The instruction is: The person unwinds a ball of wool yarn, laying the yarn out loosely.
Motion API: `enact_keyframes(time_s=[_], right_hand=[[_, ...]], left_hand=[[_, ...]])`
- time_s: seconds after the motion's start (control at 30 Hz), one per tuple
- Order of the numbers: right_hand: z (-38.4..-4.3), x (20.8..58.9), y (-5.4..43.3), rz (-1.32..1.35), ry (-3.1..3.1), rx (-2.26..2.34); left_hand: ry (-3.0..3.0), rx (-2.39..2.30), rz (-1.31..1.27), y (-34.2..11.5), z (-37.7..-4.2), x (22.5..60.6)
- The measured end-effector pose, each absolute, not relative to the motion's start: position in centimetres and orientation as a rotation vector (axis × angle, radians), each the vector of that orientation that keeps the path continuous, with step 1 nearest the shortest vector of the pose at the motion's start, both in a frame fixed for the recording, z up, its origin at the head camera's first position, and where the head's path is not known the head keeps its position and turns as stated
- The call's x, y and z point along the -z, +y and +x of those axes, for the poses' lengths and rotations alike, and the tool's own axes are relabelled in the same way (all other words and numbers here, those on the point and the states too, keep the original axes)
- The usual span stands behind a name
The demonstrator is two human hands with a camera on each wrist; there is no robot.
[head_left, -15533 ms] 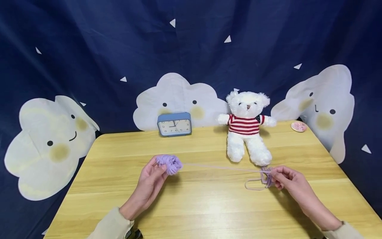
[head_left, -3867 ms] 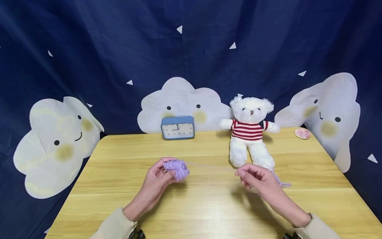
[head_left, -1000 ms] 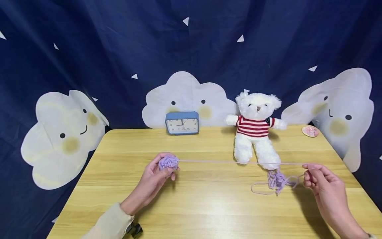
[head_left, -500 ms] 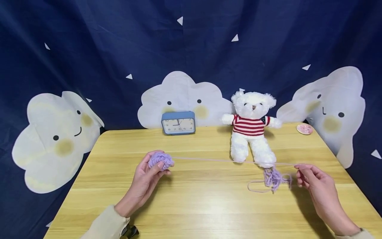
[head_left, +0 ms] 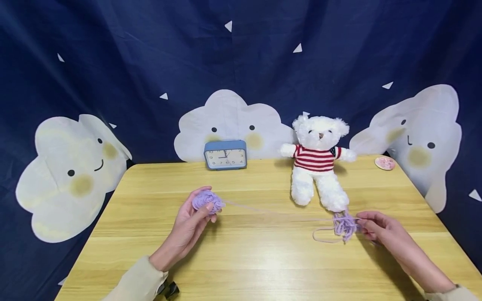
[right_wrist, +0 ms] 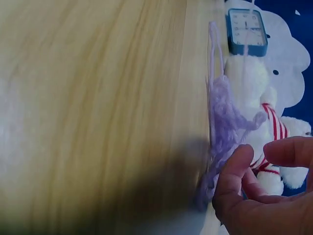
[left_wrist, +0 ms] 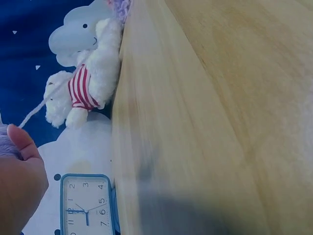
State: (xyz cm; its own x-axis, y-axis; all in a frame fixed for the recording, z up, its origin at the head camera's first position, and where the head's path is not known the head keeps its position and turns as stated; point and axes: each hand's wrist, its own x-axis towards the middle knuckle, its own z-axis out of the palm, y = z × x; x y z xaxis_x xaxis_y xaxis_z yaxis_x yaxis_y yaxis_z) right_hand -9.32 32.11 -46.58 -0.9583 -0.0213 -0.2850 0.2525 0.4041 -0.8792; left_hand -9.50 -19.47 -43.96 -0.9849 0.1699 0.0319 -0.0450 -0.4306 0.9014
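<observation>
In the head view my left hand (head_left: 190, 221) holds a small ball of lilac yarn (head_left: 208, 202), thumb in front and fingers behind. A thin strand (head_left: 263, 210) leaves the ball and crosses the table to a loose yarn tangle (head_left: 344, 225) with a loop at its left. Beside that tangle is my right hand (head_left: 391, 238). In the right wrist view its thumb (right_wrist: 234, 178) and index finger stand slightly apart, with no yarn visibly between the tips. The tangle (right_wrist: 225, 115) lies just beyond them. The left wrist view shows only part of the ball (left_wrist: 7, 144).
A white teddy bear (head_left: 318, 161) in a red-striped shirt sits behind the tangle, one foot close to it. Farther back on the wooden table (head_left: 263, 267) stand a blue clock (head_left: 225, 155) and a round pink disc (head_left: 385, 163). A dark curtain (head_left: 233, 58) hangs behind.
My right hand has moved left from beyond the tangle to its right side. The strand, taut before, now sags slightly. My left hand still holds the ball.
</observation>
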Motion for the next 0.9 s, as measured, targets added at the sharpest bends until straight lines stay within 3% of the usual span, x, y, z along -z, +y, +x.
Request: enact_keyframes(time_s=[0.37,0.53,0.9], right_hand=[[-7.9,45.6,28.0,0.269,2.655,1.806],[-8.1,44.9,24.5,0.073,2.461,1.998],[-10.1,44.6,17.9,-0.449,2.123,1.886]], left_hand=[[1.547,-2.520,0.276,-19.1,-9.6,43.6],[1.556,-2.499,0.295,-19.1,-9.5,43.5],[1.363,-2.516,0.385,-19.3,-9.7,43.4]])
